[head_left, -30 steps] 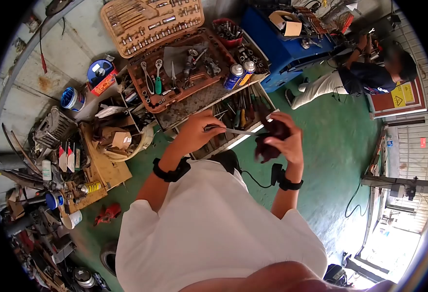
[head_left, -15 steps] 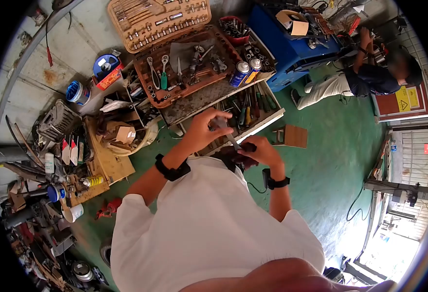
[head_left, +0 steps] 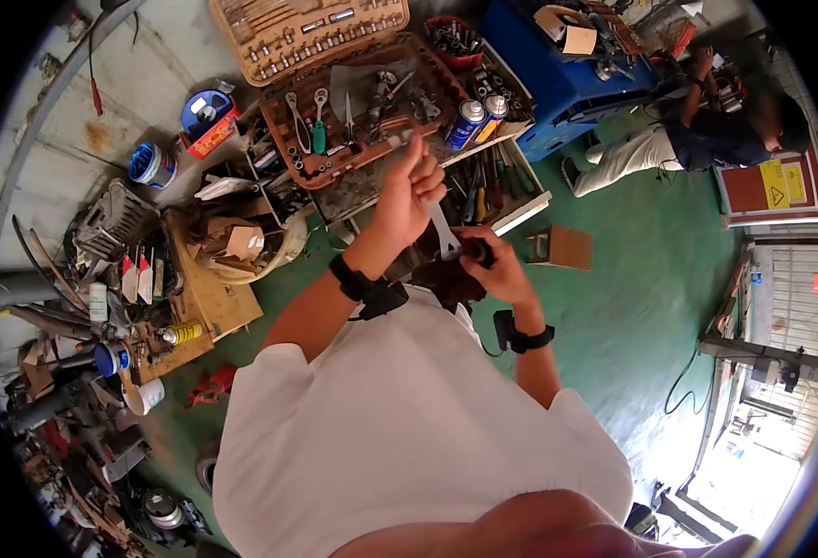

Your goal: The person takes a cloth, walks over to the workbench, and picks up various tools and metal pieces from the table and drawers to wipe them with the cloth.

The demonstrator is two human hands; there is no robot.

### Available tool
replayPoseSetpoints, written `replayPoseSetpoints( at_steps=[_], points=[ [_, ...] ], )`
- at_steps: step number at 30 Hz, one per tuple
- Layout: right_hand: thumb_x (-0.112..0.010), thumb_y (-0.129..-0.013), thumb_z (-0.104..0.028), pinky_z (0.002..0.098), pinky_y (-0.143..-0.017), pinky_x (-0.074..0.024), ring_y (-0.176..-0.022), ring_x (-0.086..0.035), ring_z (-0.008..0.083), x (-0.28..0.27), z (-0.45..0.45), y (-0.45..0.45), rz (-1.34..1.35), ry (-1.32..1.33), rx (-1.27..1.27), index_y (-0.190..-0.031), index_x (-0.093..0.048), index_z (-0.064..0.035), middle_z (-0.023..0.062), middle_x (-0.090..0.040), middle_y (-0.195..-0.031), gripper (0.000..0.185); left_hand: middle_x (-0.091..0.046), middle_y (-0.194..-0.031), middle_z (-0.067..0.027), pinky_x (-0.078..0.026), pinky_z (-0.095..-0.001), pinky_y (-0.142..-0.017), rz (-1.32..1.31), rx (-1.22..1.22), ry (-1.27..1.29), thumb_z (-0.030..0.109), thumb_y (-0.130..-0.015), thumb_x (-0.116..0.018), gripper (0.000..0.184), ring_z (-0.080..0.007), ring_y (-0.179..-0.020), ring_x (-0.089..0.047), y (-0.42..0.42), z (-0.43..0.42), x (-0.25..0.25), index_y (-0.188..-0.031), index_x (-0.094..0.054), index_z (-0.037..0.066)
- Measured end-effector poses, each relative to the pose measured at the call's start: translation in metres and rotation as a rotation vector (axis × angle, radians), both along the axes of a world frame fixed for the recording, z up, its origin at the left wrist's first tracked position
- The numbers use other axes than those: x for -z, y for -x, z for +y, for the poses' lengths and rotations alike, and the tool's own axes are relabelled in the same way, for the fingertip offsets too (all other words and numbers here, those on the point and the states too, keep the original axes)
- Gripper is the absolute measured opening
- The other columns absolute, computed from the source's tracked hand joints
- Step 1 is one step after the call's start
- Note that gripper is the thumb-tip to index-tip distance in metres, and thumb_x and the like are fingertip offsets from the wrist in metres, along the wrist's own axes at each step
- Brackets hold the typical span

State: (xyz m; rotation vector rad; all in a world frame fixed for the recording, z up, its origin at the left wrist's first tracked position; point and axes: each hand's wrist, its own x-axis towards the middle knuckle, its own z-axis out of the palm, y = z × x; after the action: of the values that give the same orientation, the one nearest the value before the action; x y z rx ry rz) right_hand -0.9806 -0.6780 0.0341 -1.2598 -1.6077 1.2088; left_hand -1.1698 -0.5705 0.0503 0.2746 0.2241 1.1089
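Note:
An open-ended wrench (head_left: 443, 232) slants between my hands in front of my shirt. My left hand (head_left: 407, 193) has its fingers curled at the wrench's upper end, with the index finger pointing upward. A small greyish shape by that fingertip is too blurred to name. My right hand (head_left: 497, 268) is closed beside the wrench's lower jaw, around a small dark thing I cannot make out. Just below, a dark object (head_left: 448, 281) shows in part at my shirt's edge. Beyond my hands, a drawer (head_left: 532, 203) stands pulled out with screwdrivers in it.
An open socket-set case (head_left: 297, 170) with ratchets and pliers lies on the bench. Two spray cans (head_left: 465, 125) stand beside it. A small wooden stool (head_left: 570, 248) is on the green floor. At the upper right a person (head_left: 730, 139) works near the blue cabinet (head_left: 544, 102).
My left hand has risen away from my body, and its index finger now points up. The wrench's lower jaw shows more plainly near my right hand, which has shifted slightly down.

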Motion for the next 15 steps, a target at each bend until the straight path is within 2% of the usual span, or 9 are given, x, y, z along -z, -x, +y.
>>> replayPoseSetpoints(
  at_steps=[4,6,7,9,10,12,13,15],
  points=[
    [-0.064,-0.085,0.004,0.0252,-0.079,-0.0463,-0.091,-0.055,0.0086,0.038,-0.011,-0.02,-0.196,-0.158,-0.07,-0.12,-0.053,-0.004,0.0025,-0.061,-0.097,0.037,-0.022,-0.064,0.0053,-0.022,-0.0227,-0.047,-0.125,-0.088,0.031,0.028,-0.104,-0.053,0.029,-0.0065,-0.053,-0.021,0.025,0.014,-0.01,-0.081,-0.044,0.013],
    [-0.063,-0.087,0.002,0.0287,-0.084,-0.0478,-0.098,-0.058,0.0135,0.053,-0.014,-0.031,0.237,0.149,0.208,-0.129,-0.047,-0.007,0.0057,-0.061,-0.106,0.046,-0.019,-0.063,0.0042,-0.021,-0.0233,-0.047,-0.095,-0.101,0.02,0.017,-0.101,-0.053,0.035,-0.0068,-0.052,-0.018,0.031,0.015,-0.014,-0.072,-0.033,0.015],
    [-0.063,-0.087,0.002,0.0287,-0.084,-0.0478,-0.098,-0.058,0.0135,0.051,-0.011,-0.036,0.22,0.127,0.219,-0.129,-0.047,-0.007,0.0057,-0.061,-0.106,0.046,-0.019,-0.063,0.0043,-0.021,-0.0244,-0.047,-0.042,-0.1,0.015,0.014,-0.1,-0.053,0.033,-0.007,-0.052,-0.018,0.033,0.011,-0.012,-0.072,-0.033,0.015],
    [-0.062,-0.088,0.0,0.0311,-0.087,-0.0484,-0.103,-0.059,0.0172,0.046,-0.004,-0.042,0.563,0.188,0.495,-0.127,-0.045,-0.0087,0.0074,-0.061,-0.111,0.043,-0.019,-0.063,0.0044,-0.02,-0.0255,-0.047,-0.01,-0.089,-0.006,0.012,-0.098,-0.053,0.032,-0.0072,-0.052,-0.018,0.019,0.003,-0.007,-0.073,-0.034,0.014],
    [-0.062,-0.088,0.0,0.0311,-0.087,-0.0484,-0.103,-0.059,0.0172,0.027,-0.003,-0.036,0.553,0.176,0.503,-0.127,-0.045,-0.0087,0.0074,-0.061,-0.111,0.043,-0.021,-0.061,0.0053,-0.019,-0.026,-0.046,0.061,-0.105,-0.022,0.009,-0.095,-0.055,0.029,-0.0067,-0.05,-0.02,0.011,-0.002,-0.001,-0.073,-0.038,0.015],
    [-0.06,-0.09,-0.001,0.03,-0.084,-0.0483,-0.1,-0.058,0.016,-0.031,0.004,-0.011,0.856,0.149,0.641,-0.118,-0.047,-0.0088,0.005,-0.06,-0.107,0.032,-0.024,-0.06,0.0059,-0.018,-0.0275,-0.046,0.144,-0.114,-0.09,0.005,-0.092,-0.056,0.026,-0.0068,-0.049,-0.022,-0.003,-0.01,0.002,-0.074,-0.042,0.015],
    [-0.06,-0.091,-0.004,0.0285,-0.08,-0.0474,-0.093,-0.054,0.0139,-0.041,0.007,-0.002,0.857,0.119,0.657,-0.115,-0.047,-0.0088,0.0025,-0.058,-0.1,0.028,-0.024,-0.059,0.006,-0.017,-0.0275,-0.046,0.191,-0.101,-0.048,0.007,-0.093,-0.057,0.026,-0.0067,-0.048,-0.021,-0.011,-0.015,-0.001,-0.074,-0.041,0.015],
    [-0.062,-0.09,-0.006,0.0283,-0.079,-0.0469,-0.088,-0.054,0.015,-0.03,0.008,0.009,0.419,-0.018,0.641,-0.117,-0.048,-0.0077,0.0035,-0.057,-0.097,0.031,-0.024,-0.058,0.0064,-0.017,-0.0276,-0.045,0.226,-0.054,-0.012,0.014,-0.096,-0.06,0.028,-0.0065,-0.047,-0.021,-0.027,-0.024,-0.005,-0.075,-0.041,0.016]
  ],
)
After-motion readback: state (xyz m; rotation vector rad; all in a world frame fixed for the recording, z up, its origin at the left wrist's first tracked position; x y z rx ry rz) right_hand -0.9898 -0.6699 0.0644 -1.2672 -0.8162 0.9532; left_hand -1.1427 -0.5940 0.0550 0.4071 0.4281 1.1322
